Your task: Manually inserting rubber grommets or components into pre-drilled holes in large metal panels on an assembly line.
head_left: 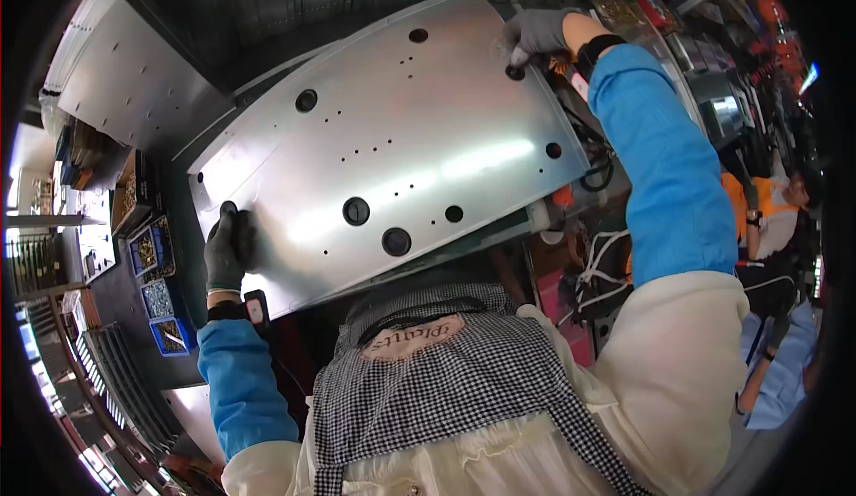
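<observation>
Reaching far and right with a nearly outstretched arm, gripping the perforated metal panel (446, 117) at its far-right edge with the right hand (538, 34). Clasping its left edge with the left hand (230, 248), nearer and lower. Holding it slantwise before the checked apron (428, 367), hiding most of the surface beneath. Flanked at left by blue bins (157, 300), at far left by another metal sheet (143, 81), at right by white cables (599, 268).
</observation>
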{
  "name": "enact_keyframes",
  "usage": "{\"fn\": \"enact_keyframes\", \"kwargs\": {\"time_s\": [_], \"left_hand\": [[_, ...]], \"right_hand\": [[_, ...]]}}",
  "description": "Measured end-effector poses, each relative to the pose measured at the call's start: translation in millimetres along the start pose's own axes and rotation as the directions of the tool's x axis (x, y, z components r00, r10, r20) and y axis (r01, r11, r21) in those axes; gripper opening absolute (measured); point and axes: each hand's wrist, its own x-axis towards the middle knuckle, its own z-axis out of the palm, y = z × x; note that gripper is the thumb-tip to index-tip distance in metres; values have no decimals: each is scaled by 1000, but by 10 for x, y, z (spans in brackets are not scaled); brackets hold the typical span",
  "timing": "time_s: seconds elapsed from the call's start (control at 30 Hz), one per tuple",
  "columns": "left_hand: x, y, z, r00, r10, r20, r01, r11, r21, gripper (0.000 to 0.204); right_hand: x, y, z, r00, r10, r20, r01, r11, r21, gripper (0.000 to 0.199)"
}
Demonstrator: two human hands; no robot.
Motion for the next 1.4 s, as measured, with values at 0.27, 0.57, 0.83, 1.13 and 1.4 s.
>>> {"fn": "enact_keyframes", "kwargs": {"time_s": [0.27,0.57,0.83,1.13,1.4], "left_hand": [[3,-27,-127,989,-55,135,36,990,139,45],[29,41,-134,977,-65,204,51,996,72,33],[-392,103,-53,987,72,143,-88,991,106,24],[-2488,-511,-93,874,407,267,-470,564,679,21],[-4033,-1026,-891,902,-185,-391,252,959,128,17]], "right_hand": [[-232,-445,259,951,132,-280,-205,947,-247,46],[-2399,-1389,2350,781,-18,-624,233,936,264,32],[-3211,-1153,6234,603,754,260,-553,160,818,98],[-2777,1110,7566,360,910,207,-219,-133,967,72],[-2971,1032,7762,457,889,-28,-512,289,809,41]]}}
